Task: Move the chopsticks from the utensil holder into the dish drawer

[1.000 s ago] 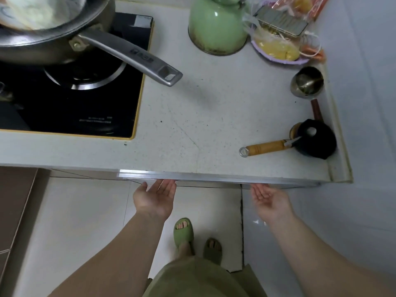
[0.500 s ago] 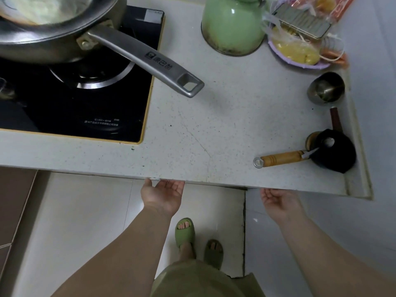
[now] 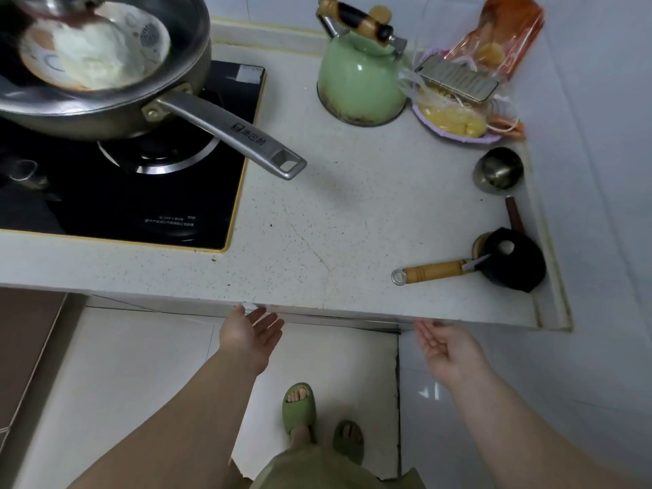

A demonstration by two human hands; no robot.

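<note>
Both my hands reach under the front edge of the speckled white counter [image 3: 317, 213]. My left hand [image 3: 250, 335] is palm up with fingers spread, fingertips hidden beneath the counter lip. My right hand [image 3: 446, 347] is palm up too, fingers slightly curled, holding nothing. A thin strip of the drawer front [image 3: 338, 317] shows just below the lip between the hands. No chopsticks and no utensil holder are in view.
A steel pan [image 3: 106, 75] with a bowl inside sits on the black hob [image 3: 123, 192], its long handle [image 3: 233, 135] jutting over the counter. A green kettle [image 3: 360, 82], food bags [image 3: 469, 86], a metal cup [image 3: 499, 169] and a wooden-handled tool [image 3: 434, 271] stand at the right.
The metal drawer edge seen a second ago has slid back under the counter. Both hands stay at the lip, and my view has tilted up over the counter.
</note>
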